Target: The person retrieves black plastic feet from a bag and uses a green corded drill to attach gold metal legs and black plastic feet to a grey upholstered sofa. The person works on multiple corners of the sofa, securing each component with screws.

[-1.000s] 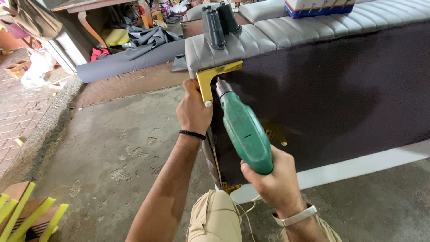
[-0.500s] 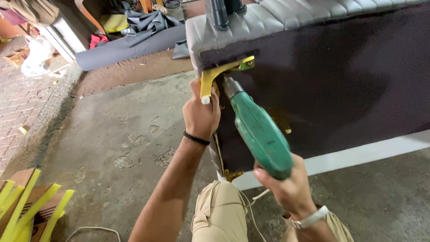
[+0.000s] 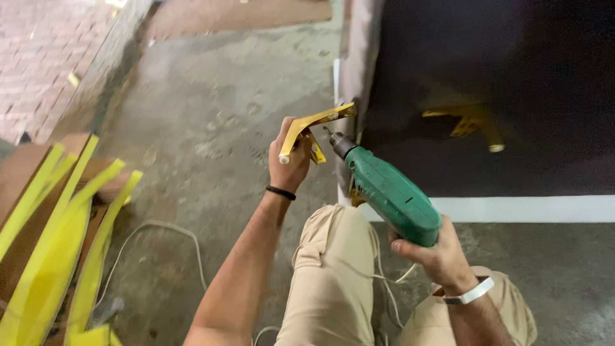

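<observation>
My left hand [image 3: 289,168] grips a gold metal furniture leg [image 3: 311,127], holding its flat end against the corner of the dark fabric underside of an upturned sofa [image 3: 487,83]. My right hand [image 3: 435,251] holds a green electric drill [image 3: 389,192] by its rear grip. The drill's bit points up and left at the leg's mounting plate, close to the sofa's edge. A second gold leg [image 3: 471,122] is fixed to the dark underside further right.
Yellow strips on cardboard [image 3: 51,237] lie at the lower left on the concrete floor [image 3: 192,128]. A white cord [image 3: 170,234] trails across the floor by my knees. A white band [image 3: 512,208] runs along the sofa's lower edge. Brick paving [image 3: 45,45] lies upper left.
The view has tilted down and moved closer; the sofa's grey cushion top is out of sight. My hands, leg and drill now sit lower at the sofa's corner.
</observation>
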